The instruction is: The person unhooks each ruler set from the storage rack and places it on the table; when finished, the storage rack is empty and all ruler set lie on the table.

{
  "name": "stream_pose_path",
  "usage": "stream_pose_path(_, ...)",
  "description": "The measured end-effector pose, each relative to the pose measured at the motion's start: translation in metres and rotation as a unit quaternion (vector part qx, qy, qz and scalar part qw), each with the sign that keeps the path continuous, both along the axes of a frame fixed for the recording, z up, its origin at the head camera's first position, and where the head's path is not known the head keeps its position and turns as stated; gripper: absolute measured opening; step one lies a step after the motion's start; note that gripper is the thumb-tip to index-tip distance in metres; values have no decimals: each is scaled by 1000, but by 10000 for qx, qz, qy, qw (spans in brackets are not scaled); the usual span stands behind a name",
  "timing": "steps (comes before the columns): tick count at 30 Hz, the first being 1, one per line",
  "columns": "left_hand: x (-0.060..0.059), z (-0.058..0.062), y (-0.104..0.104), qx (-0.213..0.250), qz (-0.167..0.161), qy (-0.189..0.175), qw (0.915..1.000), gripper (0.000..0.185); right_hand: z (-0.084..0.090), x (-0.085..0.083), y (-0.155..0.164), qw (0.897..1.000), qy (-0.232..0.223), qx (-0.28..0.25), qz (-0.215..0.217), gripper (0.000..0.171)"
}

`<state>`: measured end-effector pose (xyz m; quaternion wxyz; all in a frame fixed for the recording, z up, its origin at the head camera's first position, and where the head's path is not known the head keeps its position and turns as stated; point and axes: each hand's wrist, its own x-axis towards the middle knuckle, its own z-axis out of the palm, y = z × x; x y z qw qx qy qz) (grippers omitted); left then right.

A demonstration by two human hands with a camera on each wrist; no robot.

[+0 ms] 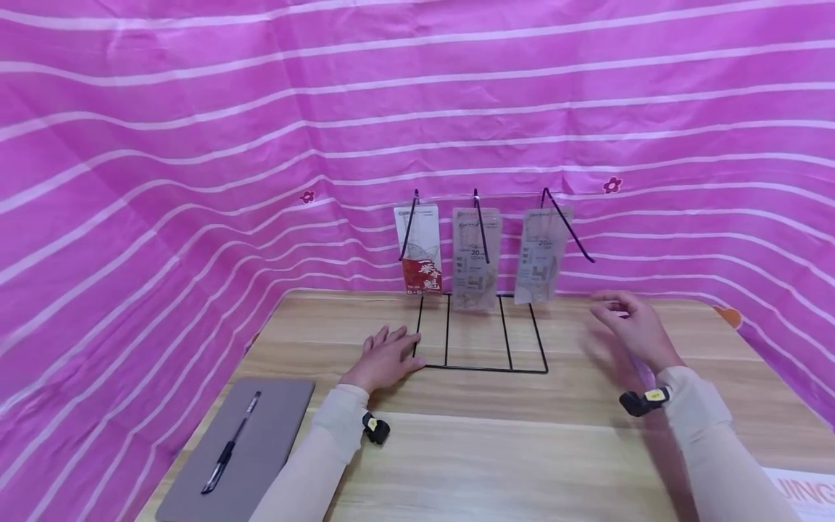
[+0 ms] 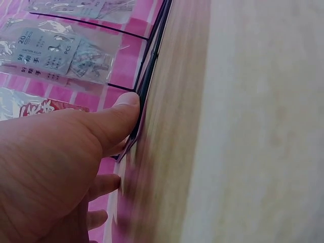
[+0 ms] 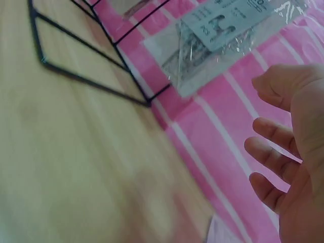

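Observation:
A black wire display rack [image 1: 481,369] stands on the table, with three hooks slanting forward. A red-and-white packet [image 1: 422,275] hangs on the left hook, a clear packet [image 1: 475,290] on the middle one and another clear packet [image 1: 536,286] on the right one. My left hand [image 1: 383,359] rests at the base's front left corner. In the left wrist view its thumb [image 2: 124,109] touches the wire; the other fingers are partly hidden. My right hand [image 1: 636,330] hovers right of the rack, fingers [image 3: 276,157] loosely bent around nothing, apart from the packets.
At the left lies a grey notebook [image 1: 261,435] with a black pen [image 1: 228,449] on top. White paper with red letters [image 1: 805,489] shows at the right edge. A pink striped cloth [image 1: 417,109] hangs behind and beside the wooden table [image 1: 496,457].

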<state>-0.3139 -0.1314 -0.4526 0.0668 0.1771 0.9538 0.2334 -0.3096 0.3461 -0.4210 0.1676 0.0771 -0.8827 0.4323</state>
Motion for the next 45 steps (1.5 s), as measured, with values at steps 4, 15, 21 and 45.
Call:
stream_pose_path(4, 2, -2, 6, 28, -32, -16, 10000, 64, 12, -13, -8, 9998, -102, -52, 143, 47)
stream_pose_path(15, 4, -8, 16, 106, -149, 48, 9998, 63, 38, -39, -33, 9944, -444, -880, 380, 49)
stream_pose_path(21, 5, -13, 19, 110, -213, 14, 9997, 64, 34, -44, -38, 9899, -364, -1338, 291, 45)
stream_pose_path(45, 1, -3, 0, 1, 49, 54, 10000, 64, 45, 39, -45, 9900, 293, -1183, 709, 37)
